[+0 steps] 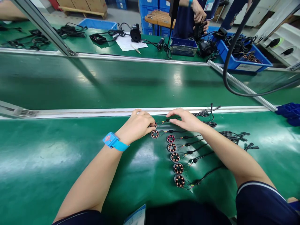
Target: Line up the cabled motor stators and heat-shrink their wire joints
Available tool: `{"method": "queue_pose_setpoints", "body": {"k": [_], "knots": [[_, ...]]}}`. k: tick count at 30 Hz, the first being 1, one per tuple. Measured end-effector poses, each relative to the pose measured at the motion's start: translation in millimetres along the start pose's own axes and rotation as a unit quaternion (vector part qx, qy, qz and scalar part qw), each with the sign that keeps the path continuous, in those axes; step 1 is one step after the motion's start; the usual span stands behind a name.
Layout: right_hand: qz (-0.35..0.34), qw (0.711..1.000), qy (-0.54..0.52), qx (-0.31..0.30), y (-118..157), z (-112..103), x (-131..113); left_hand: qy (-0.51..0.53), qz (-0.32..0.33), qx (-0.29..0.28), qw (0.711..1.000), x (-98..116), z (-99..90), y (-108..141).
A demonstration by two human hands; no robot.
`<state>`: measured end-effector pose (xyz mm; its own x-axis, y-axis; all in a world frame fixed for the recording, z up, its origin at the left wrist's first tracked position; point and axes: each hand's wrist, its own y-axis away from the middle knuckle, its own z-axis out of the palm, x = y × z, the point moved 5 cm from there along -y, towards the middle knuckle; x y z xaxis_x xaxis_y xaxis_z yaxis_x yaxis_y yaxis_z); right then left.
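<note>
At the far end of the stators, my left hand [140,124], with a blue strap on its wrist, has its thumb and fingers closed around a small round motor stator [154,124], partly hidden by the fingers. Just below it lies another stator [155,134] with copper coils. My right hand [185,120] is held with thumb and index finger apart, over the thin black cable [167,120] of the farthest stator. Several more stators run toward me in a column, among them a red-toned one [171,138] and the nearest one [179,181]. Their black cables [231,135] stretch right, partly under my right forearm.
A white metal rail [105,112] crosses the green bench beyond my hands. Farther back, a co-worker's hands [199,15] hold a black part above a blue bin [184,47]. A thick black cable [226,70] loops down at the right; blue cloth [289,114] lies at the edge.
</note>
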<state>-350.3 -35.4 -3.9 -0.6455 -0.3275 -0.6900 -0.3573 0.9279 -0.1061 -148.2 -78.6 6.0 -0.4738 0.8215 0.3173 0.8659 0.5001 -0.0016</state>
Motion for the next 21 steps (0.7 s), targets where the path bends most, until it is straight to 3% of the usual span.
{"method": "queue_pose_setpoints", "body": {"k": [6,9,17,21], "knots": [[0.053,0.968,0.240,-0.045,72.5,-79.4,48.7,-0.020,0.008,0.006,1.000,6.0,-0.9,3.8],[0.089,0.953,0.282,-0.068,104.0,-100.8,72.8,-0.029,0.000,0.003,1.000,8.0,0.1,3.1],[0.137,0.950,0.265,-0.093,143.4,-96.0,80.6,-0.052,-0.045,-0.046,0.997,12.6,0.0,2.9],[0.135,0.931,0.338,-0.031,146.1,-97.3,74.8,-0.068,-0.065,-0.047,0.994,13.9,1.5,2.5]]}}
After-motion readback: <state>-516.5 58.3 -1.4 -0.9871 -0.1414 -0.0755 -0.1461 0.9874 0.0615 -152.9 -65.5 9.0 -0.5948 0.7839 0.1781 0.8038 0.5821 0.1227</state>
